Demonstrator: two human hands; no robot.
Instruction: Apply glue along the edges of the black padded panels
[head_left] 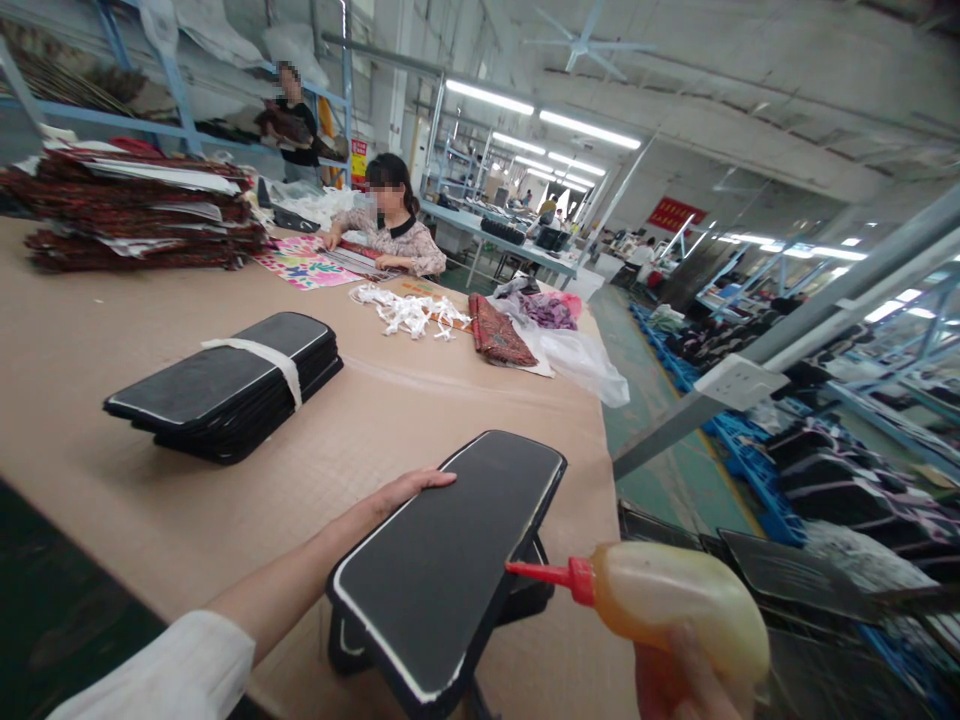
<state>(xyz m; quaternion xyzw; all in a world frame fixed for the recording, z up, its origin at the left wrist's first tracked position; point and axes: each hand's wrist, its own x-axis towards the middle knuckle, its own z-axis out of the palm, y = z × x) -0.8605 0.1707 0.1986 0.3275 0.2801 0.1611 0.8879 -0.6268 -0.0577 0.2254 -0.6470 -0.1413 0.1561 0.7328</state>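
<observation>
At the near edge of the worktop (187, 470), my left hand (409, 490) lies flat along the far-left edge of the top black panel (450, 555), fingers stretched out and pressing rather than gripping. That panel sits on a short stack of the same panels, overhanging the worktop edge a bit. My right hand (686, 680) is wrapped around a squeeze bottle (675, 600) of amber liquid, fingers closed on its body, red nozzle (544, 573) pointing left just over the panel's right edge; can't tell if the tip touches

Panel looks stiff, thin, flat, light, with a pale line running round its rim. Probably slides easily on the one below, so holding it down from the top near an edge seems right; to lift, pinch a long edge. Bottle is soft-walled, gives under pressure, so grip mid-body

Further up the worktop: a banded bundle of black panels (225, 385), well apart from mine. Beyond it, white ties (409, 312), patterned fabric pieces, a plastic bag. A seated person (394, 235) works at the far end
</observation>
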